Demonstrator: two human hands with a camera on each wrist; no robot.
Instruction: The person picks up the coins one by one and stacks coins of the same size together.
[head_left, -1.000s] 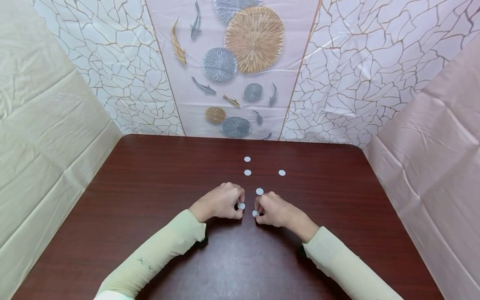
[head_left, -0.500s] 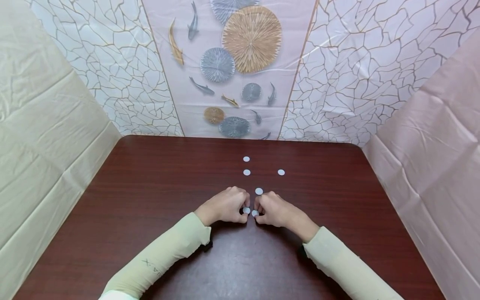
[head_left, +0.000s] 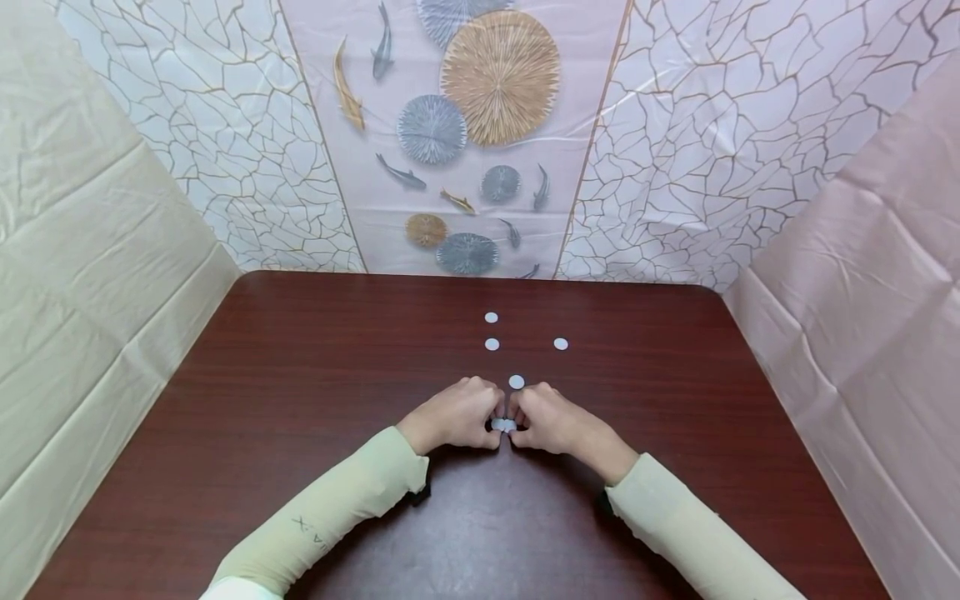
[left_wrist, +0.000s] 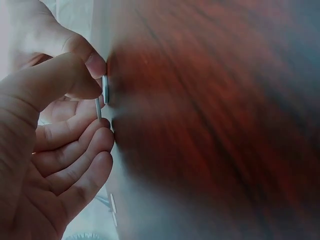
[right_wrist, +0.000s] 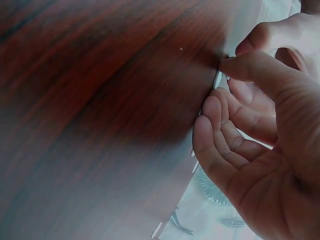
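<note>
Near the middle of the dark wooden table, my left hand [head_left: 459, 414] pinches a thin white disc [head_left: 497, 425] by its edges between thumb and fingers. Facing it, my right hand [head_left: 552, 421] pinches a second white disc [head_left: 511, 425] in the same way, low at the tabletop. From the head view the two discs meet edge to edge. In the left wrist view my left hand's disc [left_wrist: 98, 108] sits slightly off the table, beside the other disc [left_wrist: 105, 90]. Fingertips of both hands nearly touch, and they partly hide the discs.
Just beyond my right fingers lies another white disc [head_left: 517, 382]. Farther back are more discs: one on the right [head_left: 561, 343], a disc [head_left: 492, 344] left of it, and one farthest away [head_left: 491, 317]. Patterned cloth walls [head_left: 660, 167] enclose the table [head_left: 337, 333].
My left hand has moved right and slightly nearer to me, bringing its disc up against the right hand's disc. My right hand has stayed nearly still.
</note>
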